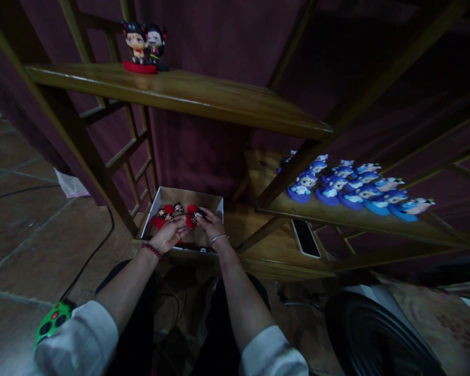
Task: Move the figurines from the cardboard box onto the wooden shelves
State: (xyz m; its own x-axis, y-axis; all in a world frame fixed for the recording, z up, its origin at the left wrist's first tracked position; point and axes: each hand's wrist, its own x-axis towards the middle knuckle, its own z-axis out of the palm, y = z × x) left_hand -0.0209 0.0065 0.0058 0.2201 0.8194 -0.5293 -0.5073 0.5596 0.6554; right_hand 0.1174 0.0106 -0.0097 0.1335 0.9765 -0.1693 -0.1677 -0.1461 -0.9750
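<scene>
An open white box [221,204] stands on the lowest shelf with several small black-haired figurines on red bases inside. My right hand [211,224] reaches over its right side, its fingers closed round a red-based figurine [196,215]. Beside it, at the box's front, my left hand [171,233] has its fingers partly curled near the same figurine; what it holds, if anything, is hidden. Two more figurines [136,43] sit on the upper shelf [203,96] at the top left, one on a red base.
Several blue and purple figurines [331,188] line the middle shelf [376,222] at right. A phone [306,238] lies below them. Wooden posts [285,183] frame the shelves. A black round object [376,334] stands at lower right, a green device [53,319] at lower left.
</scene>
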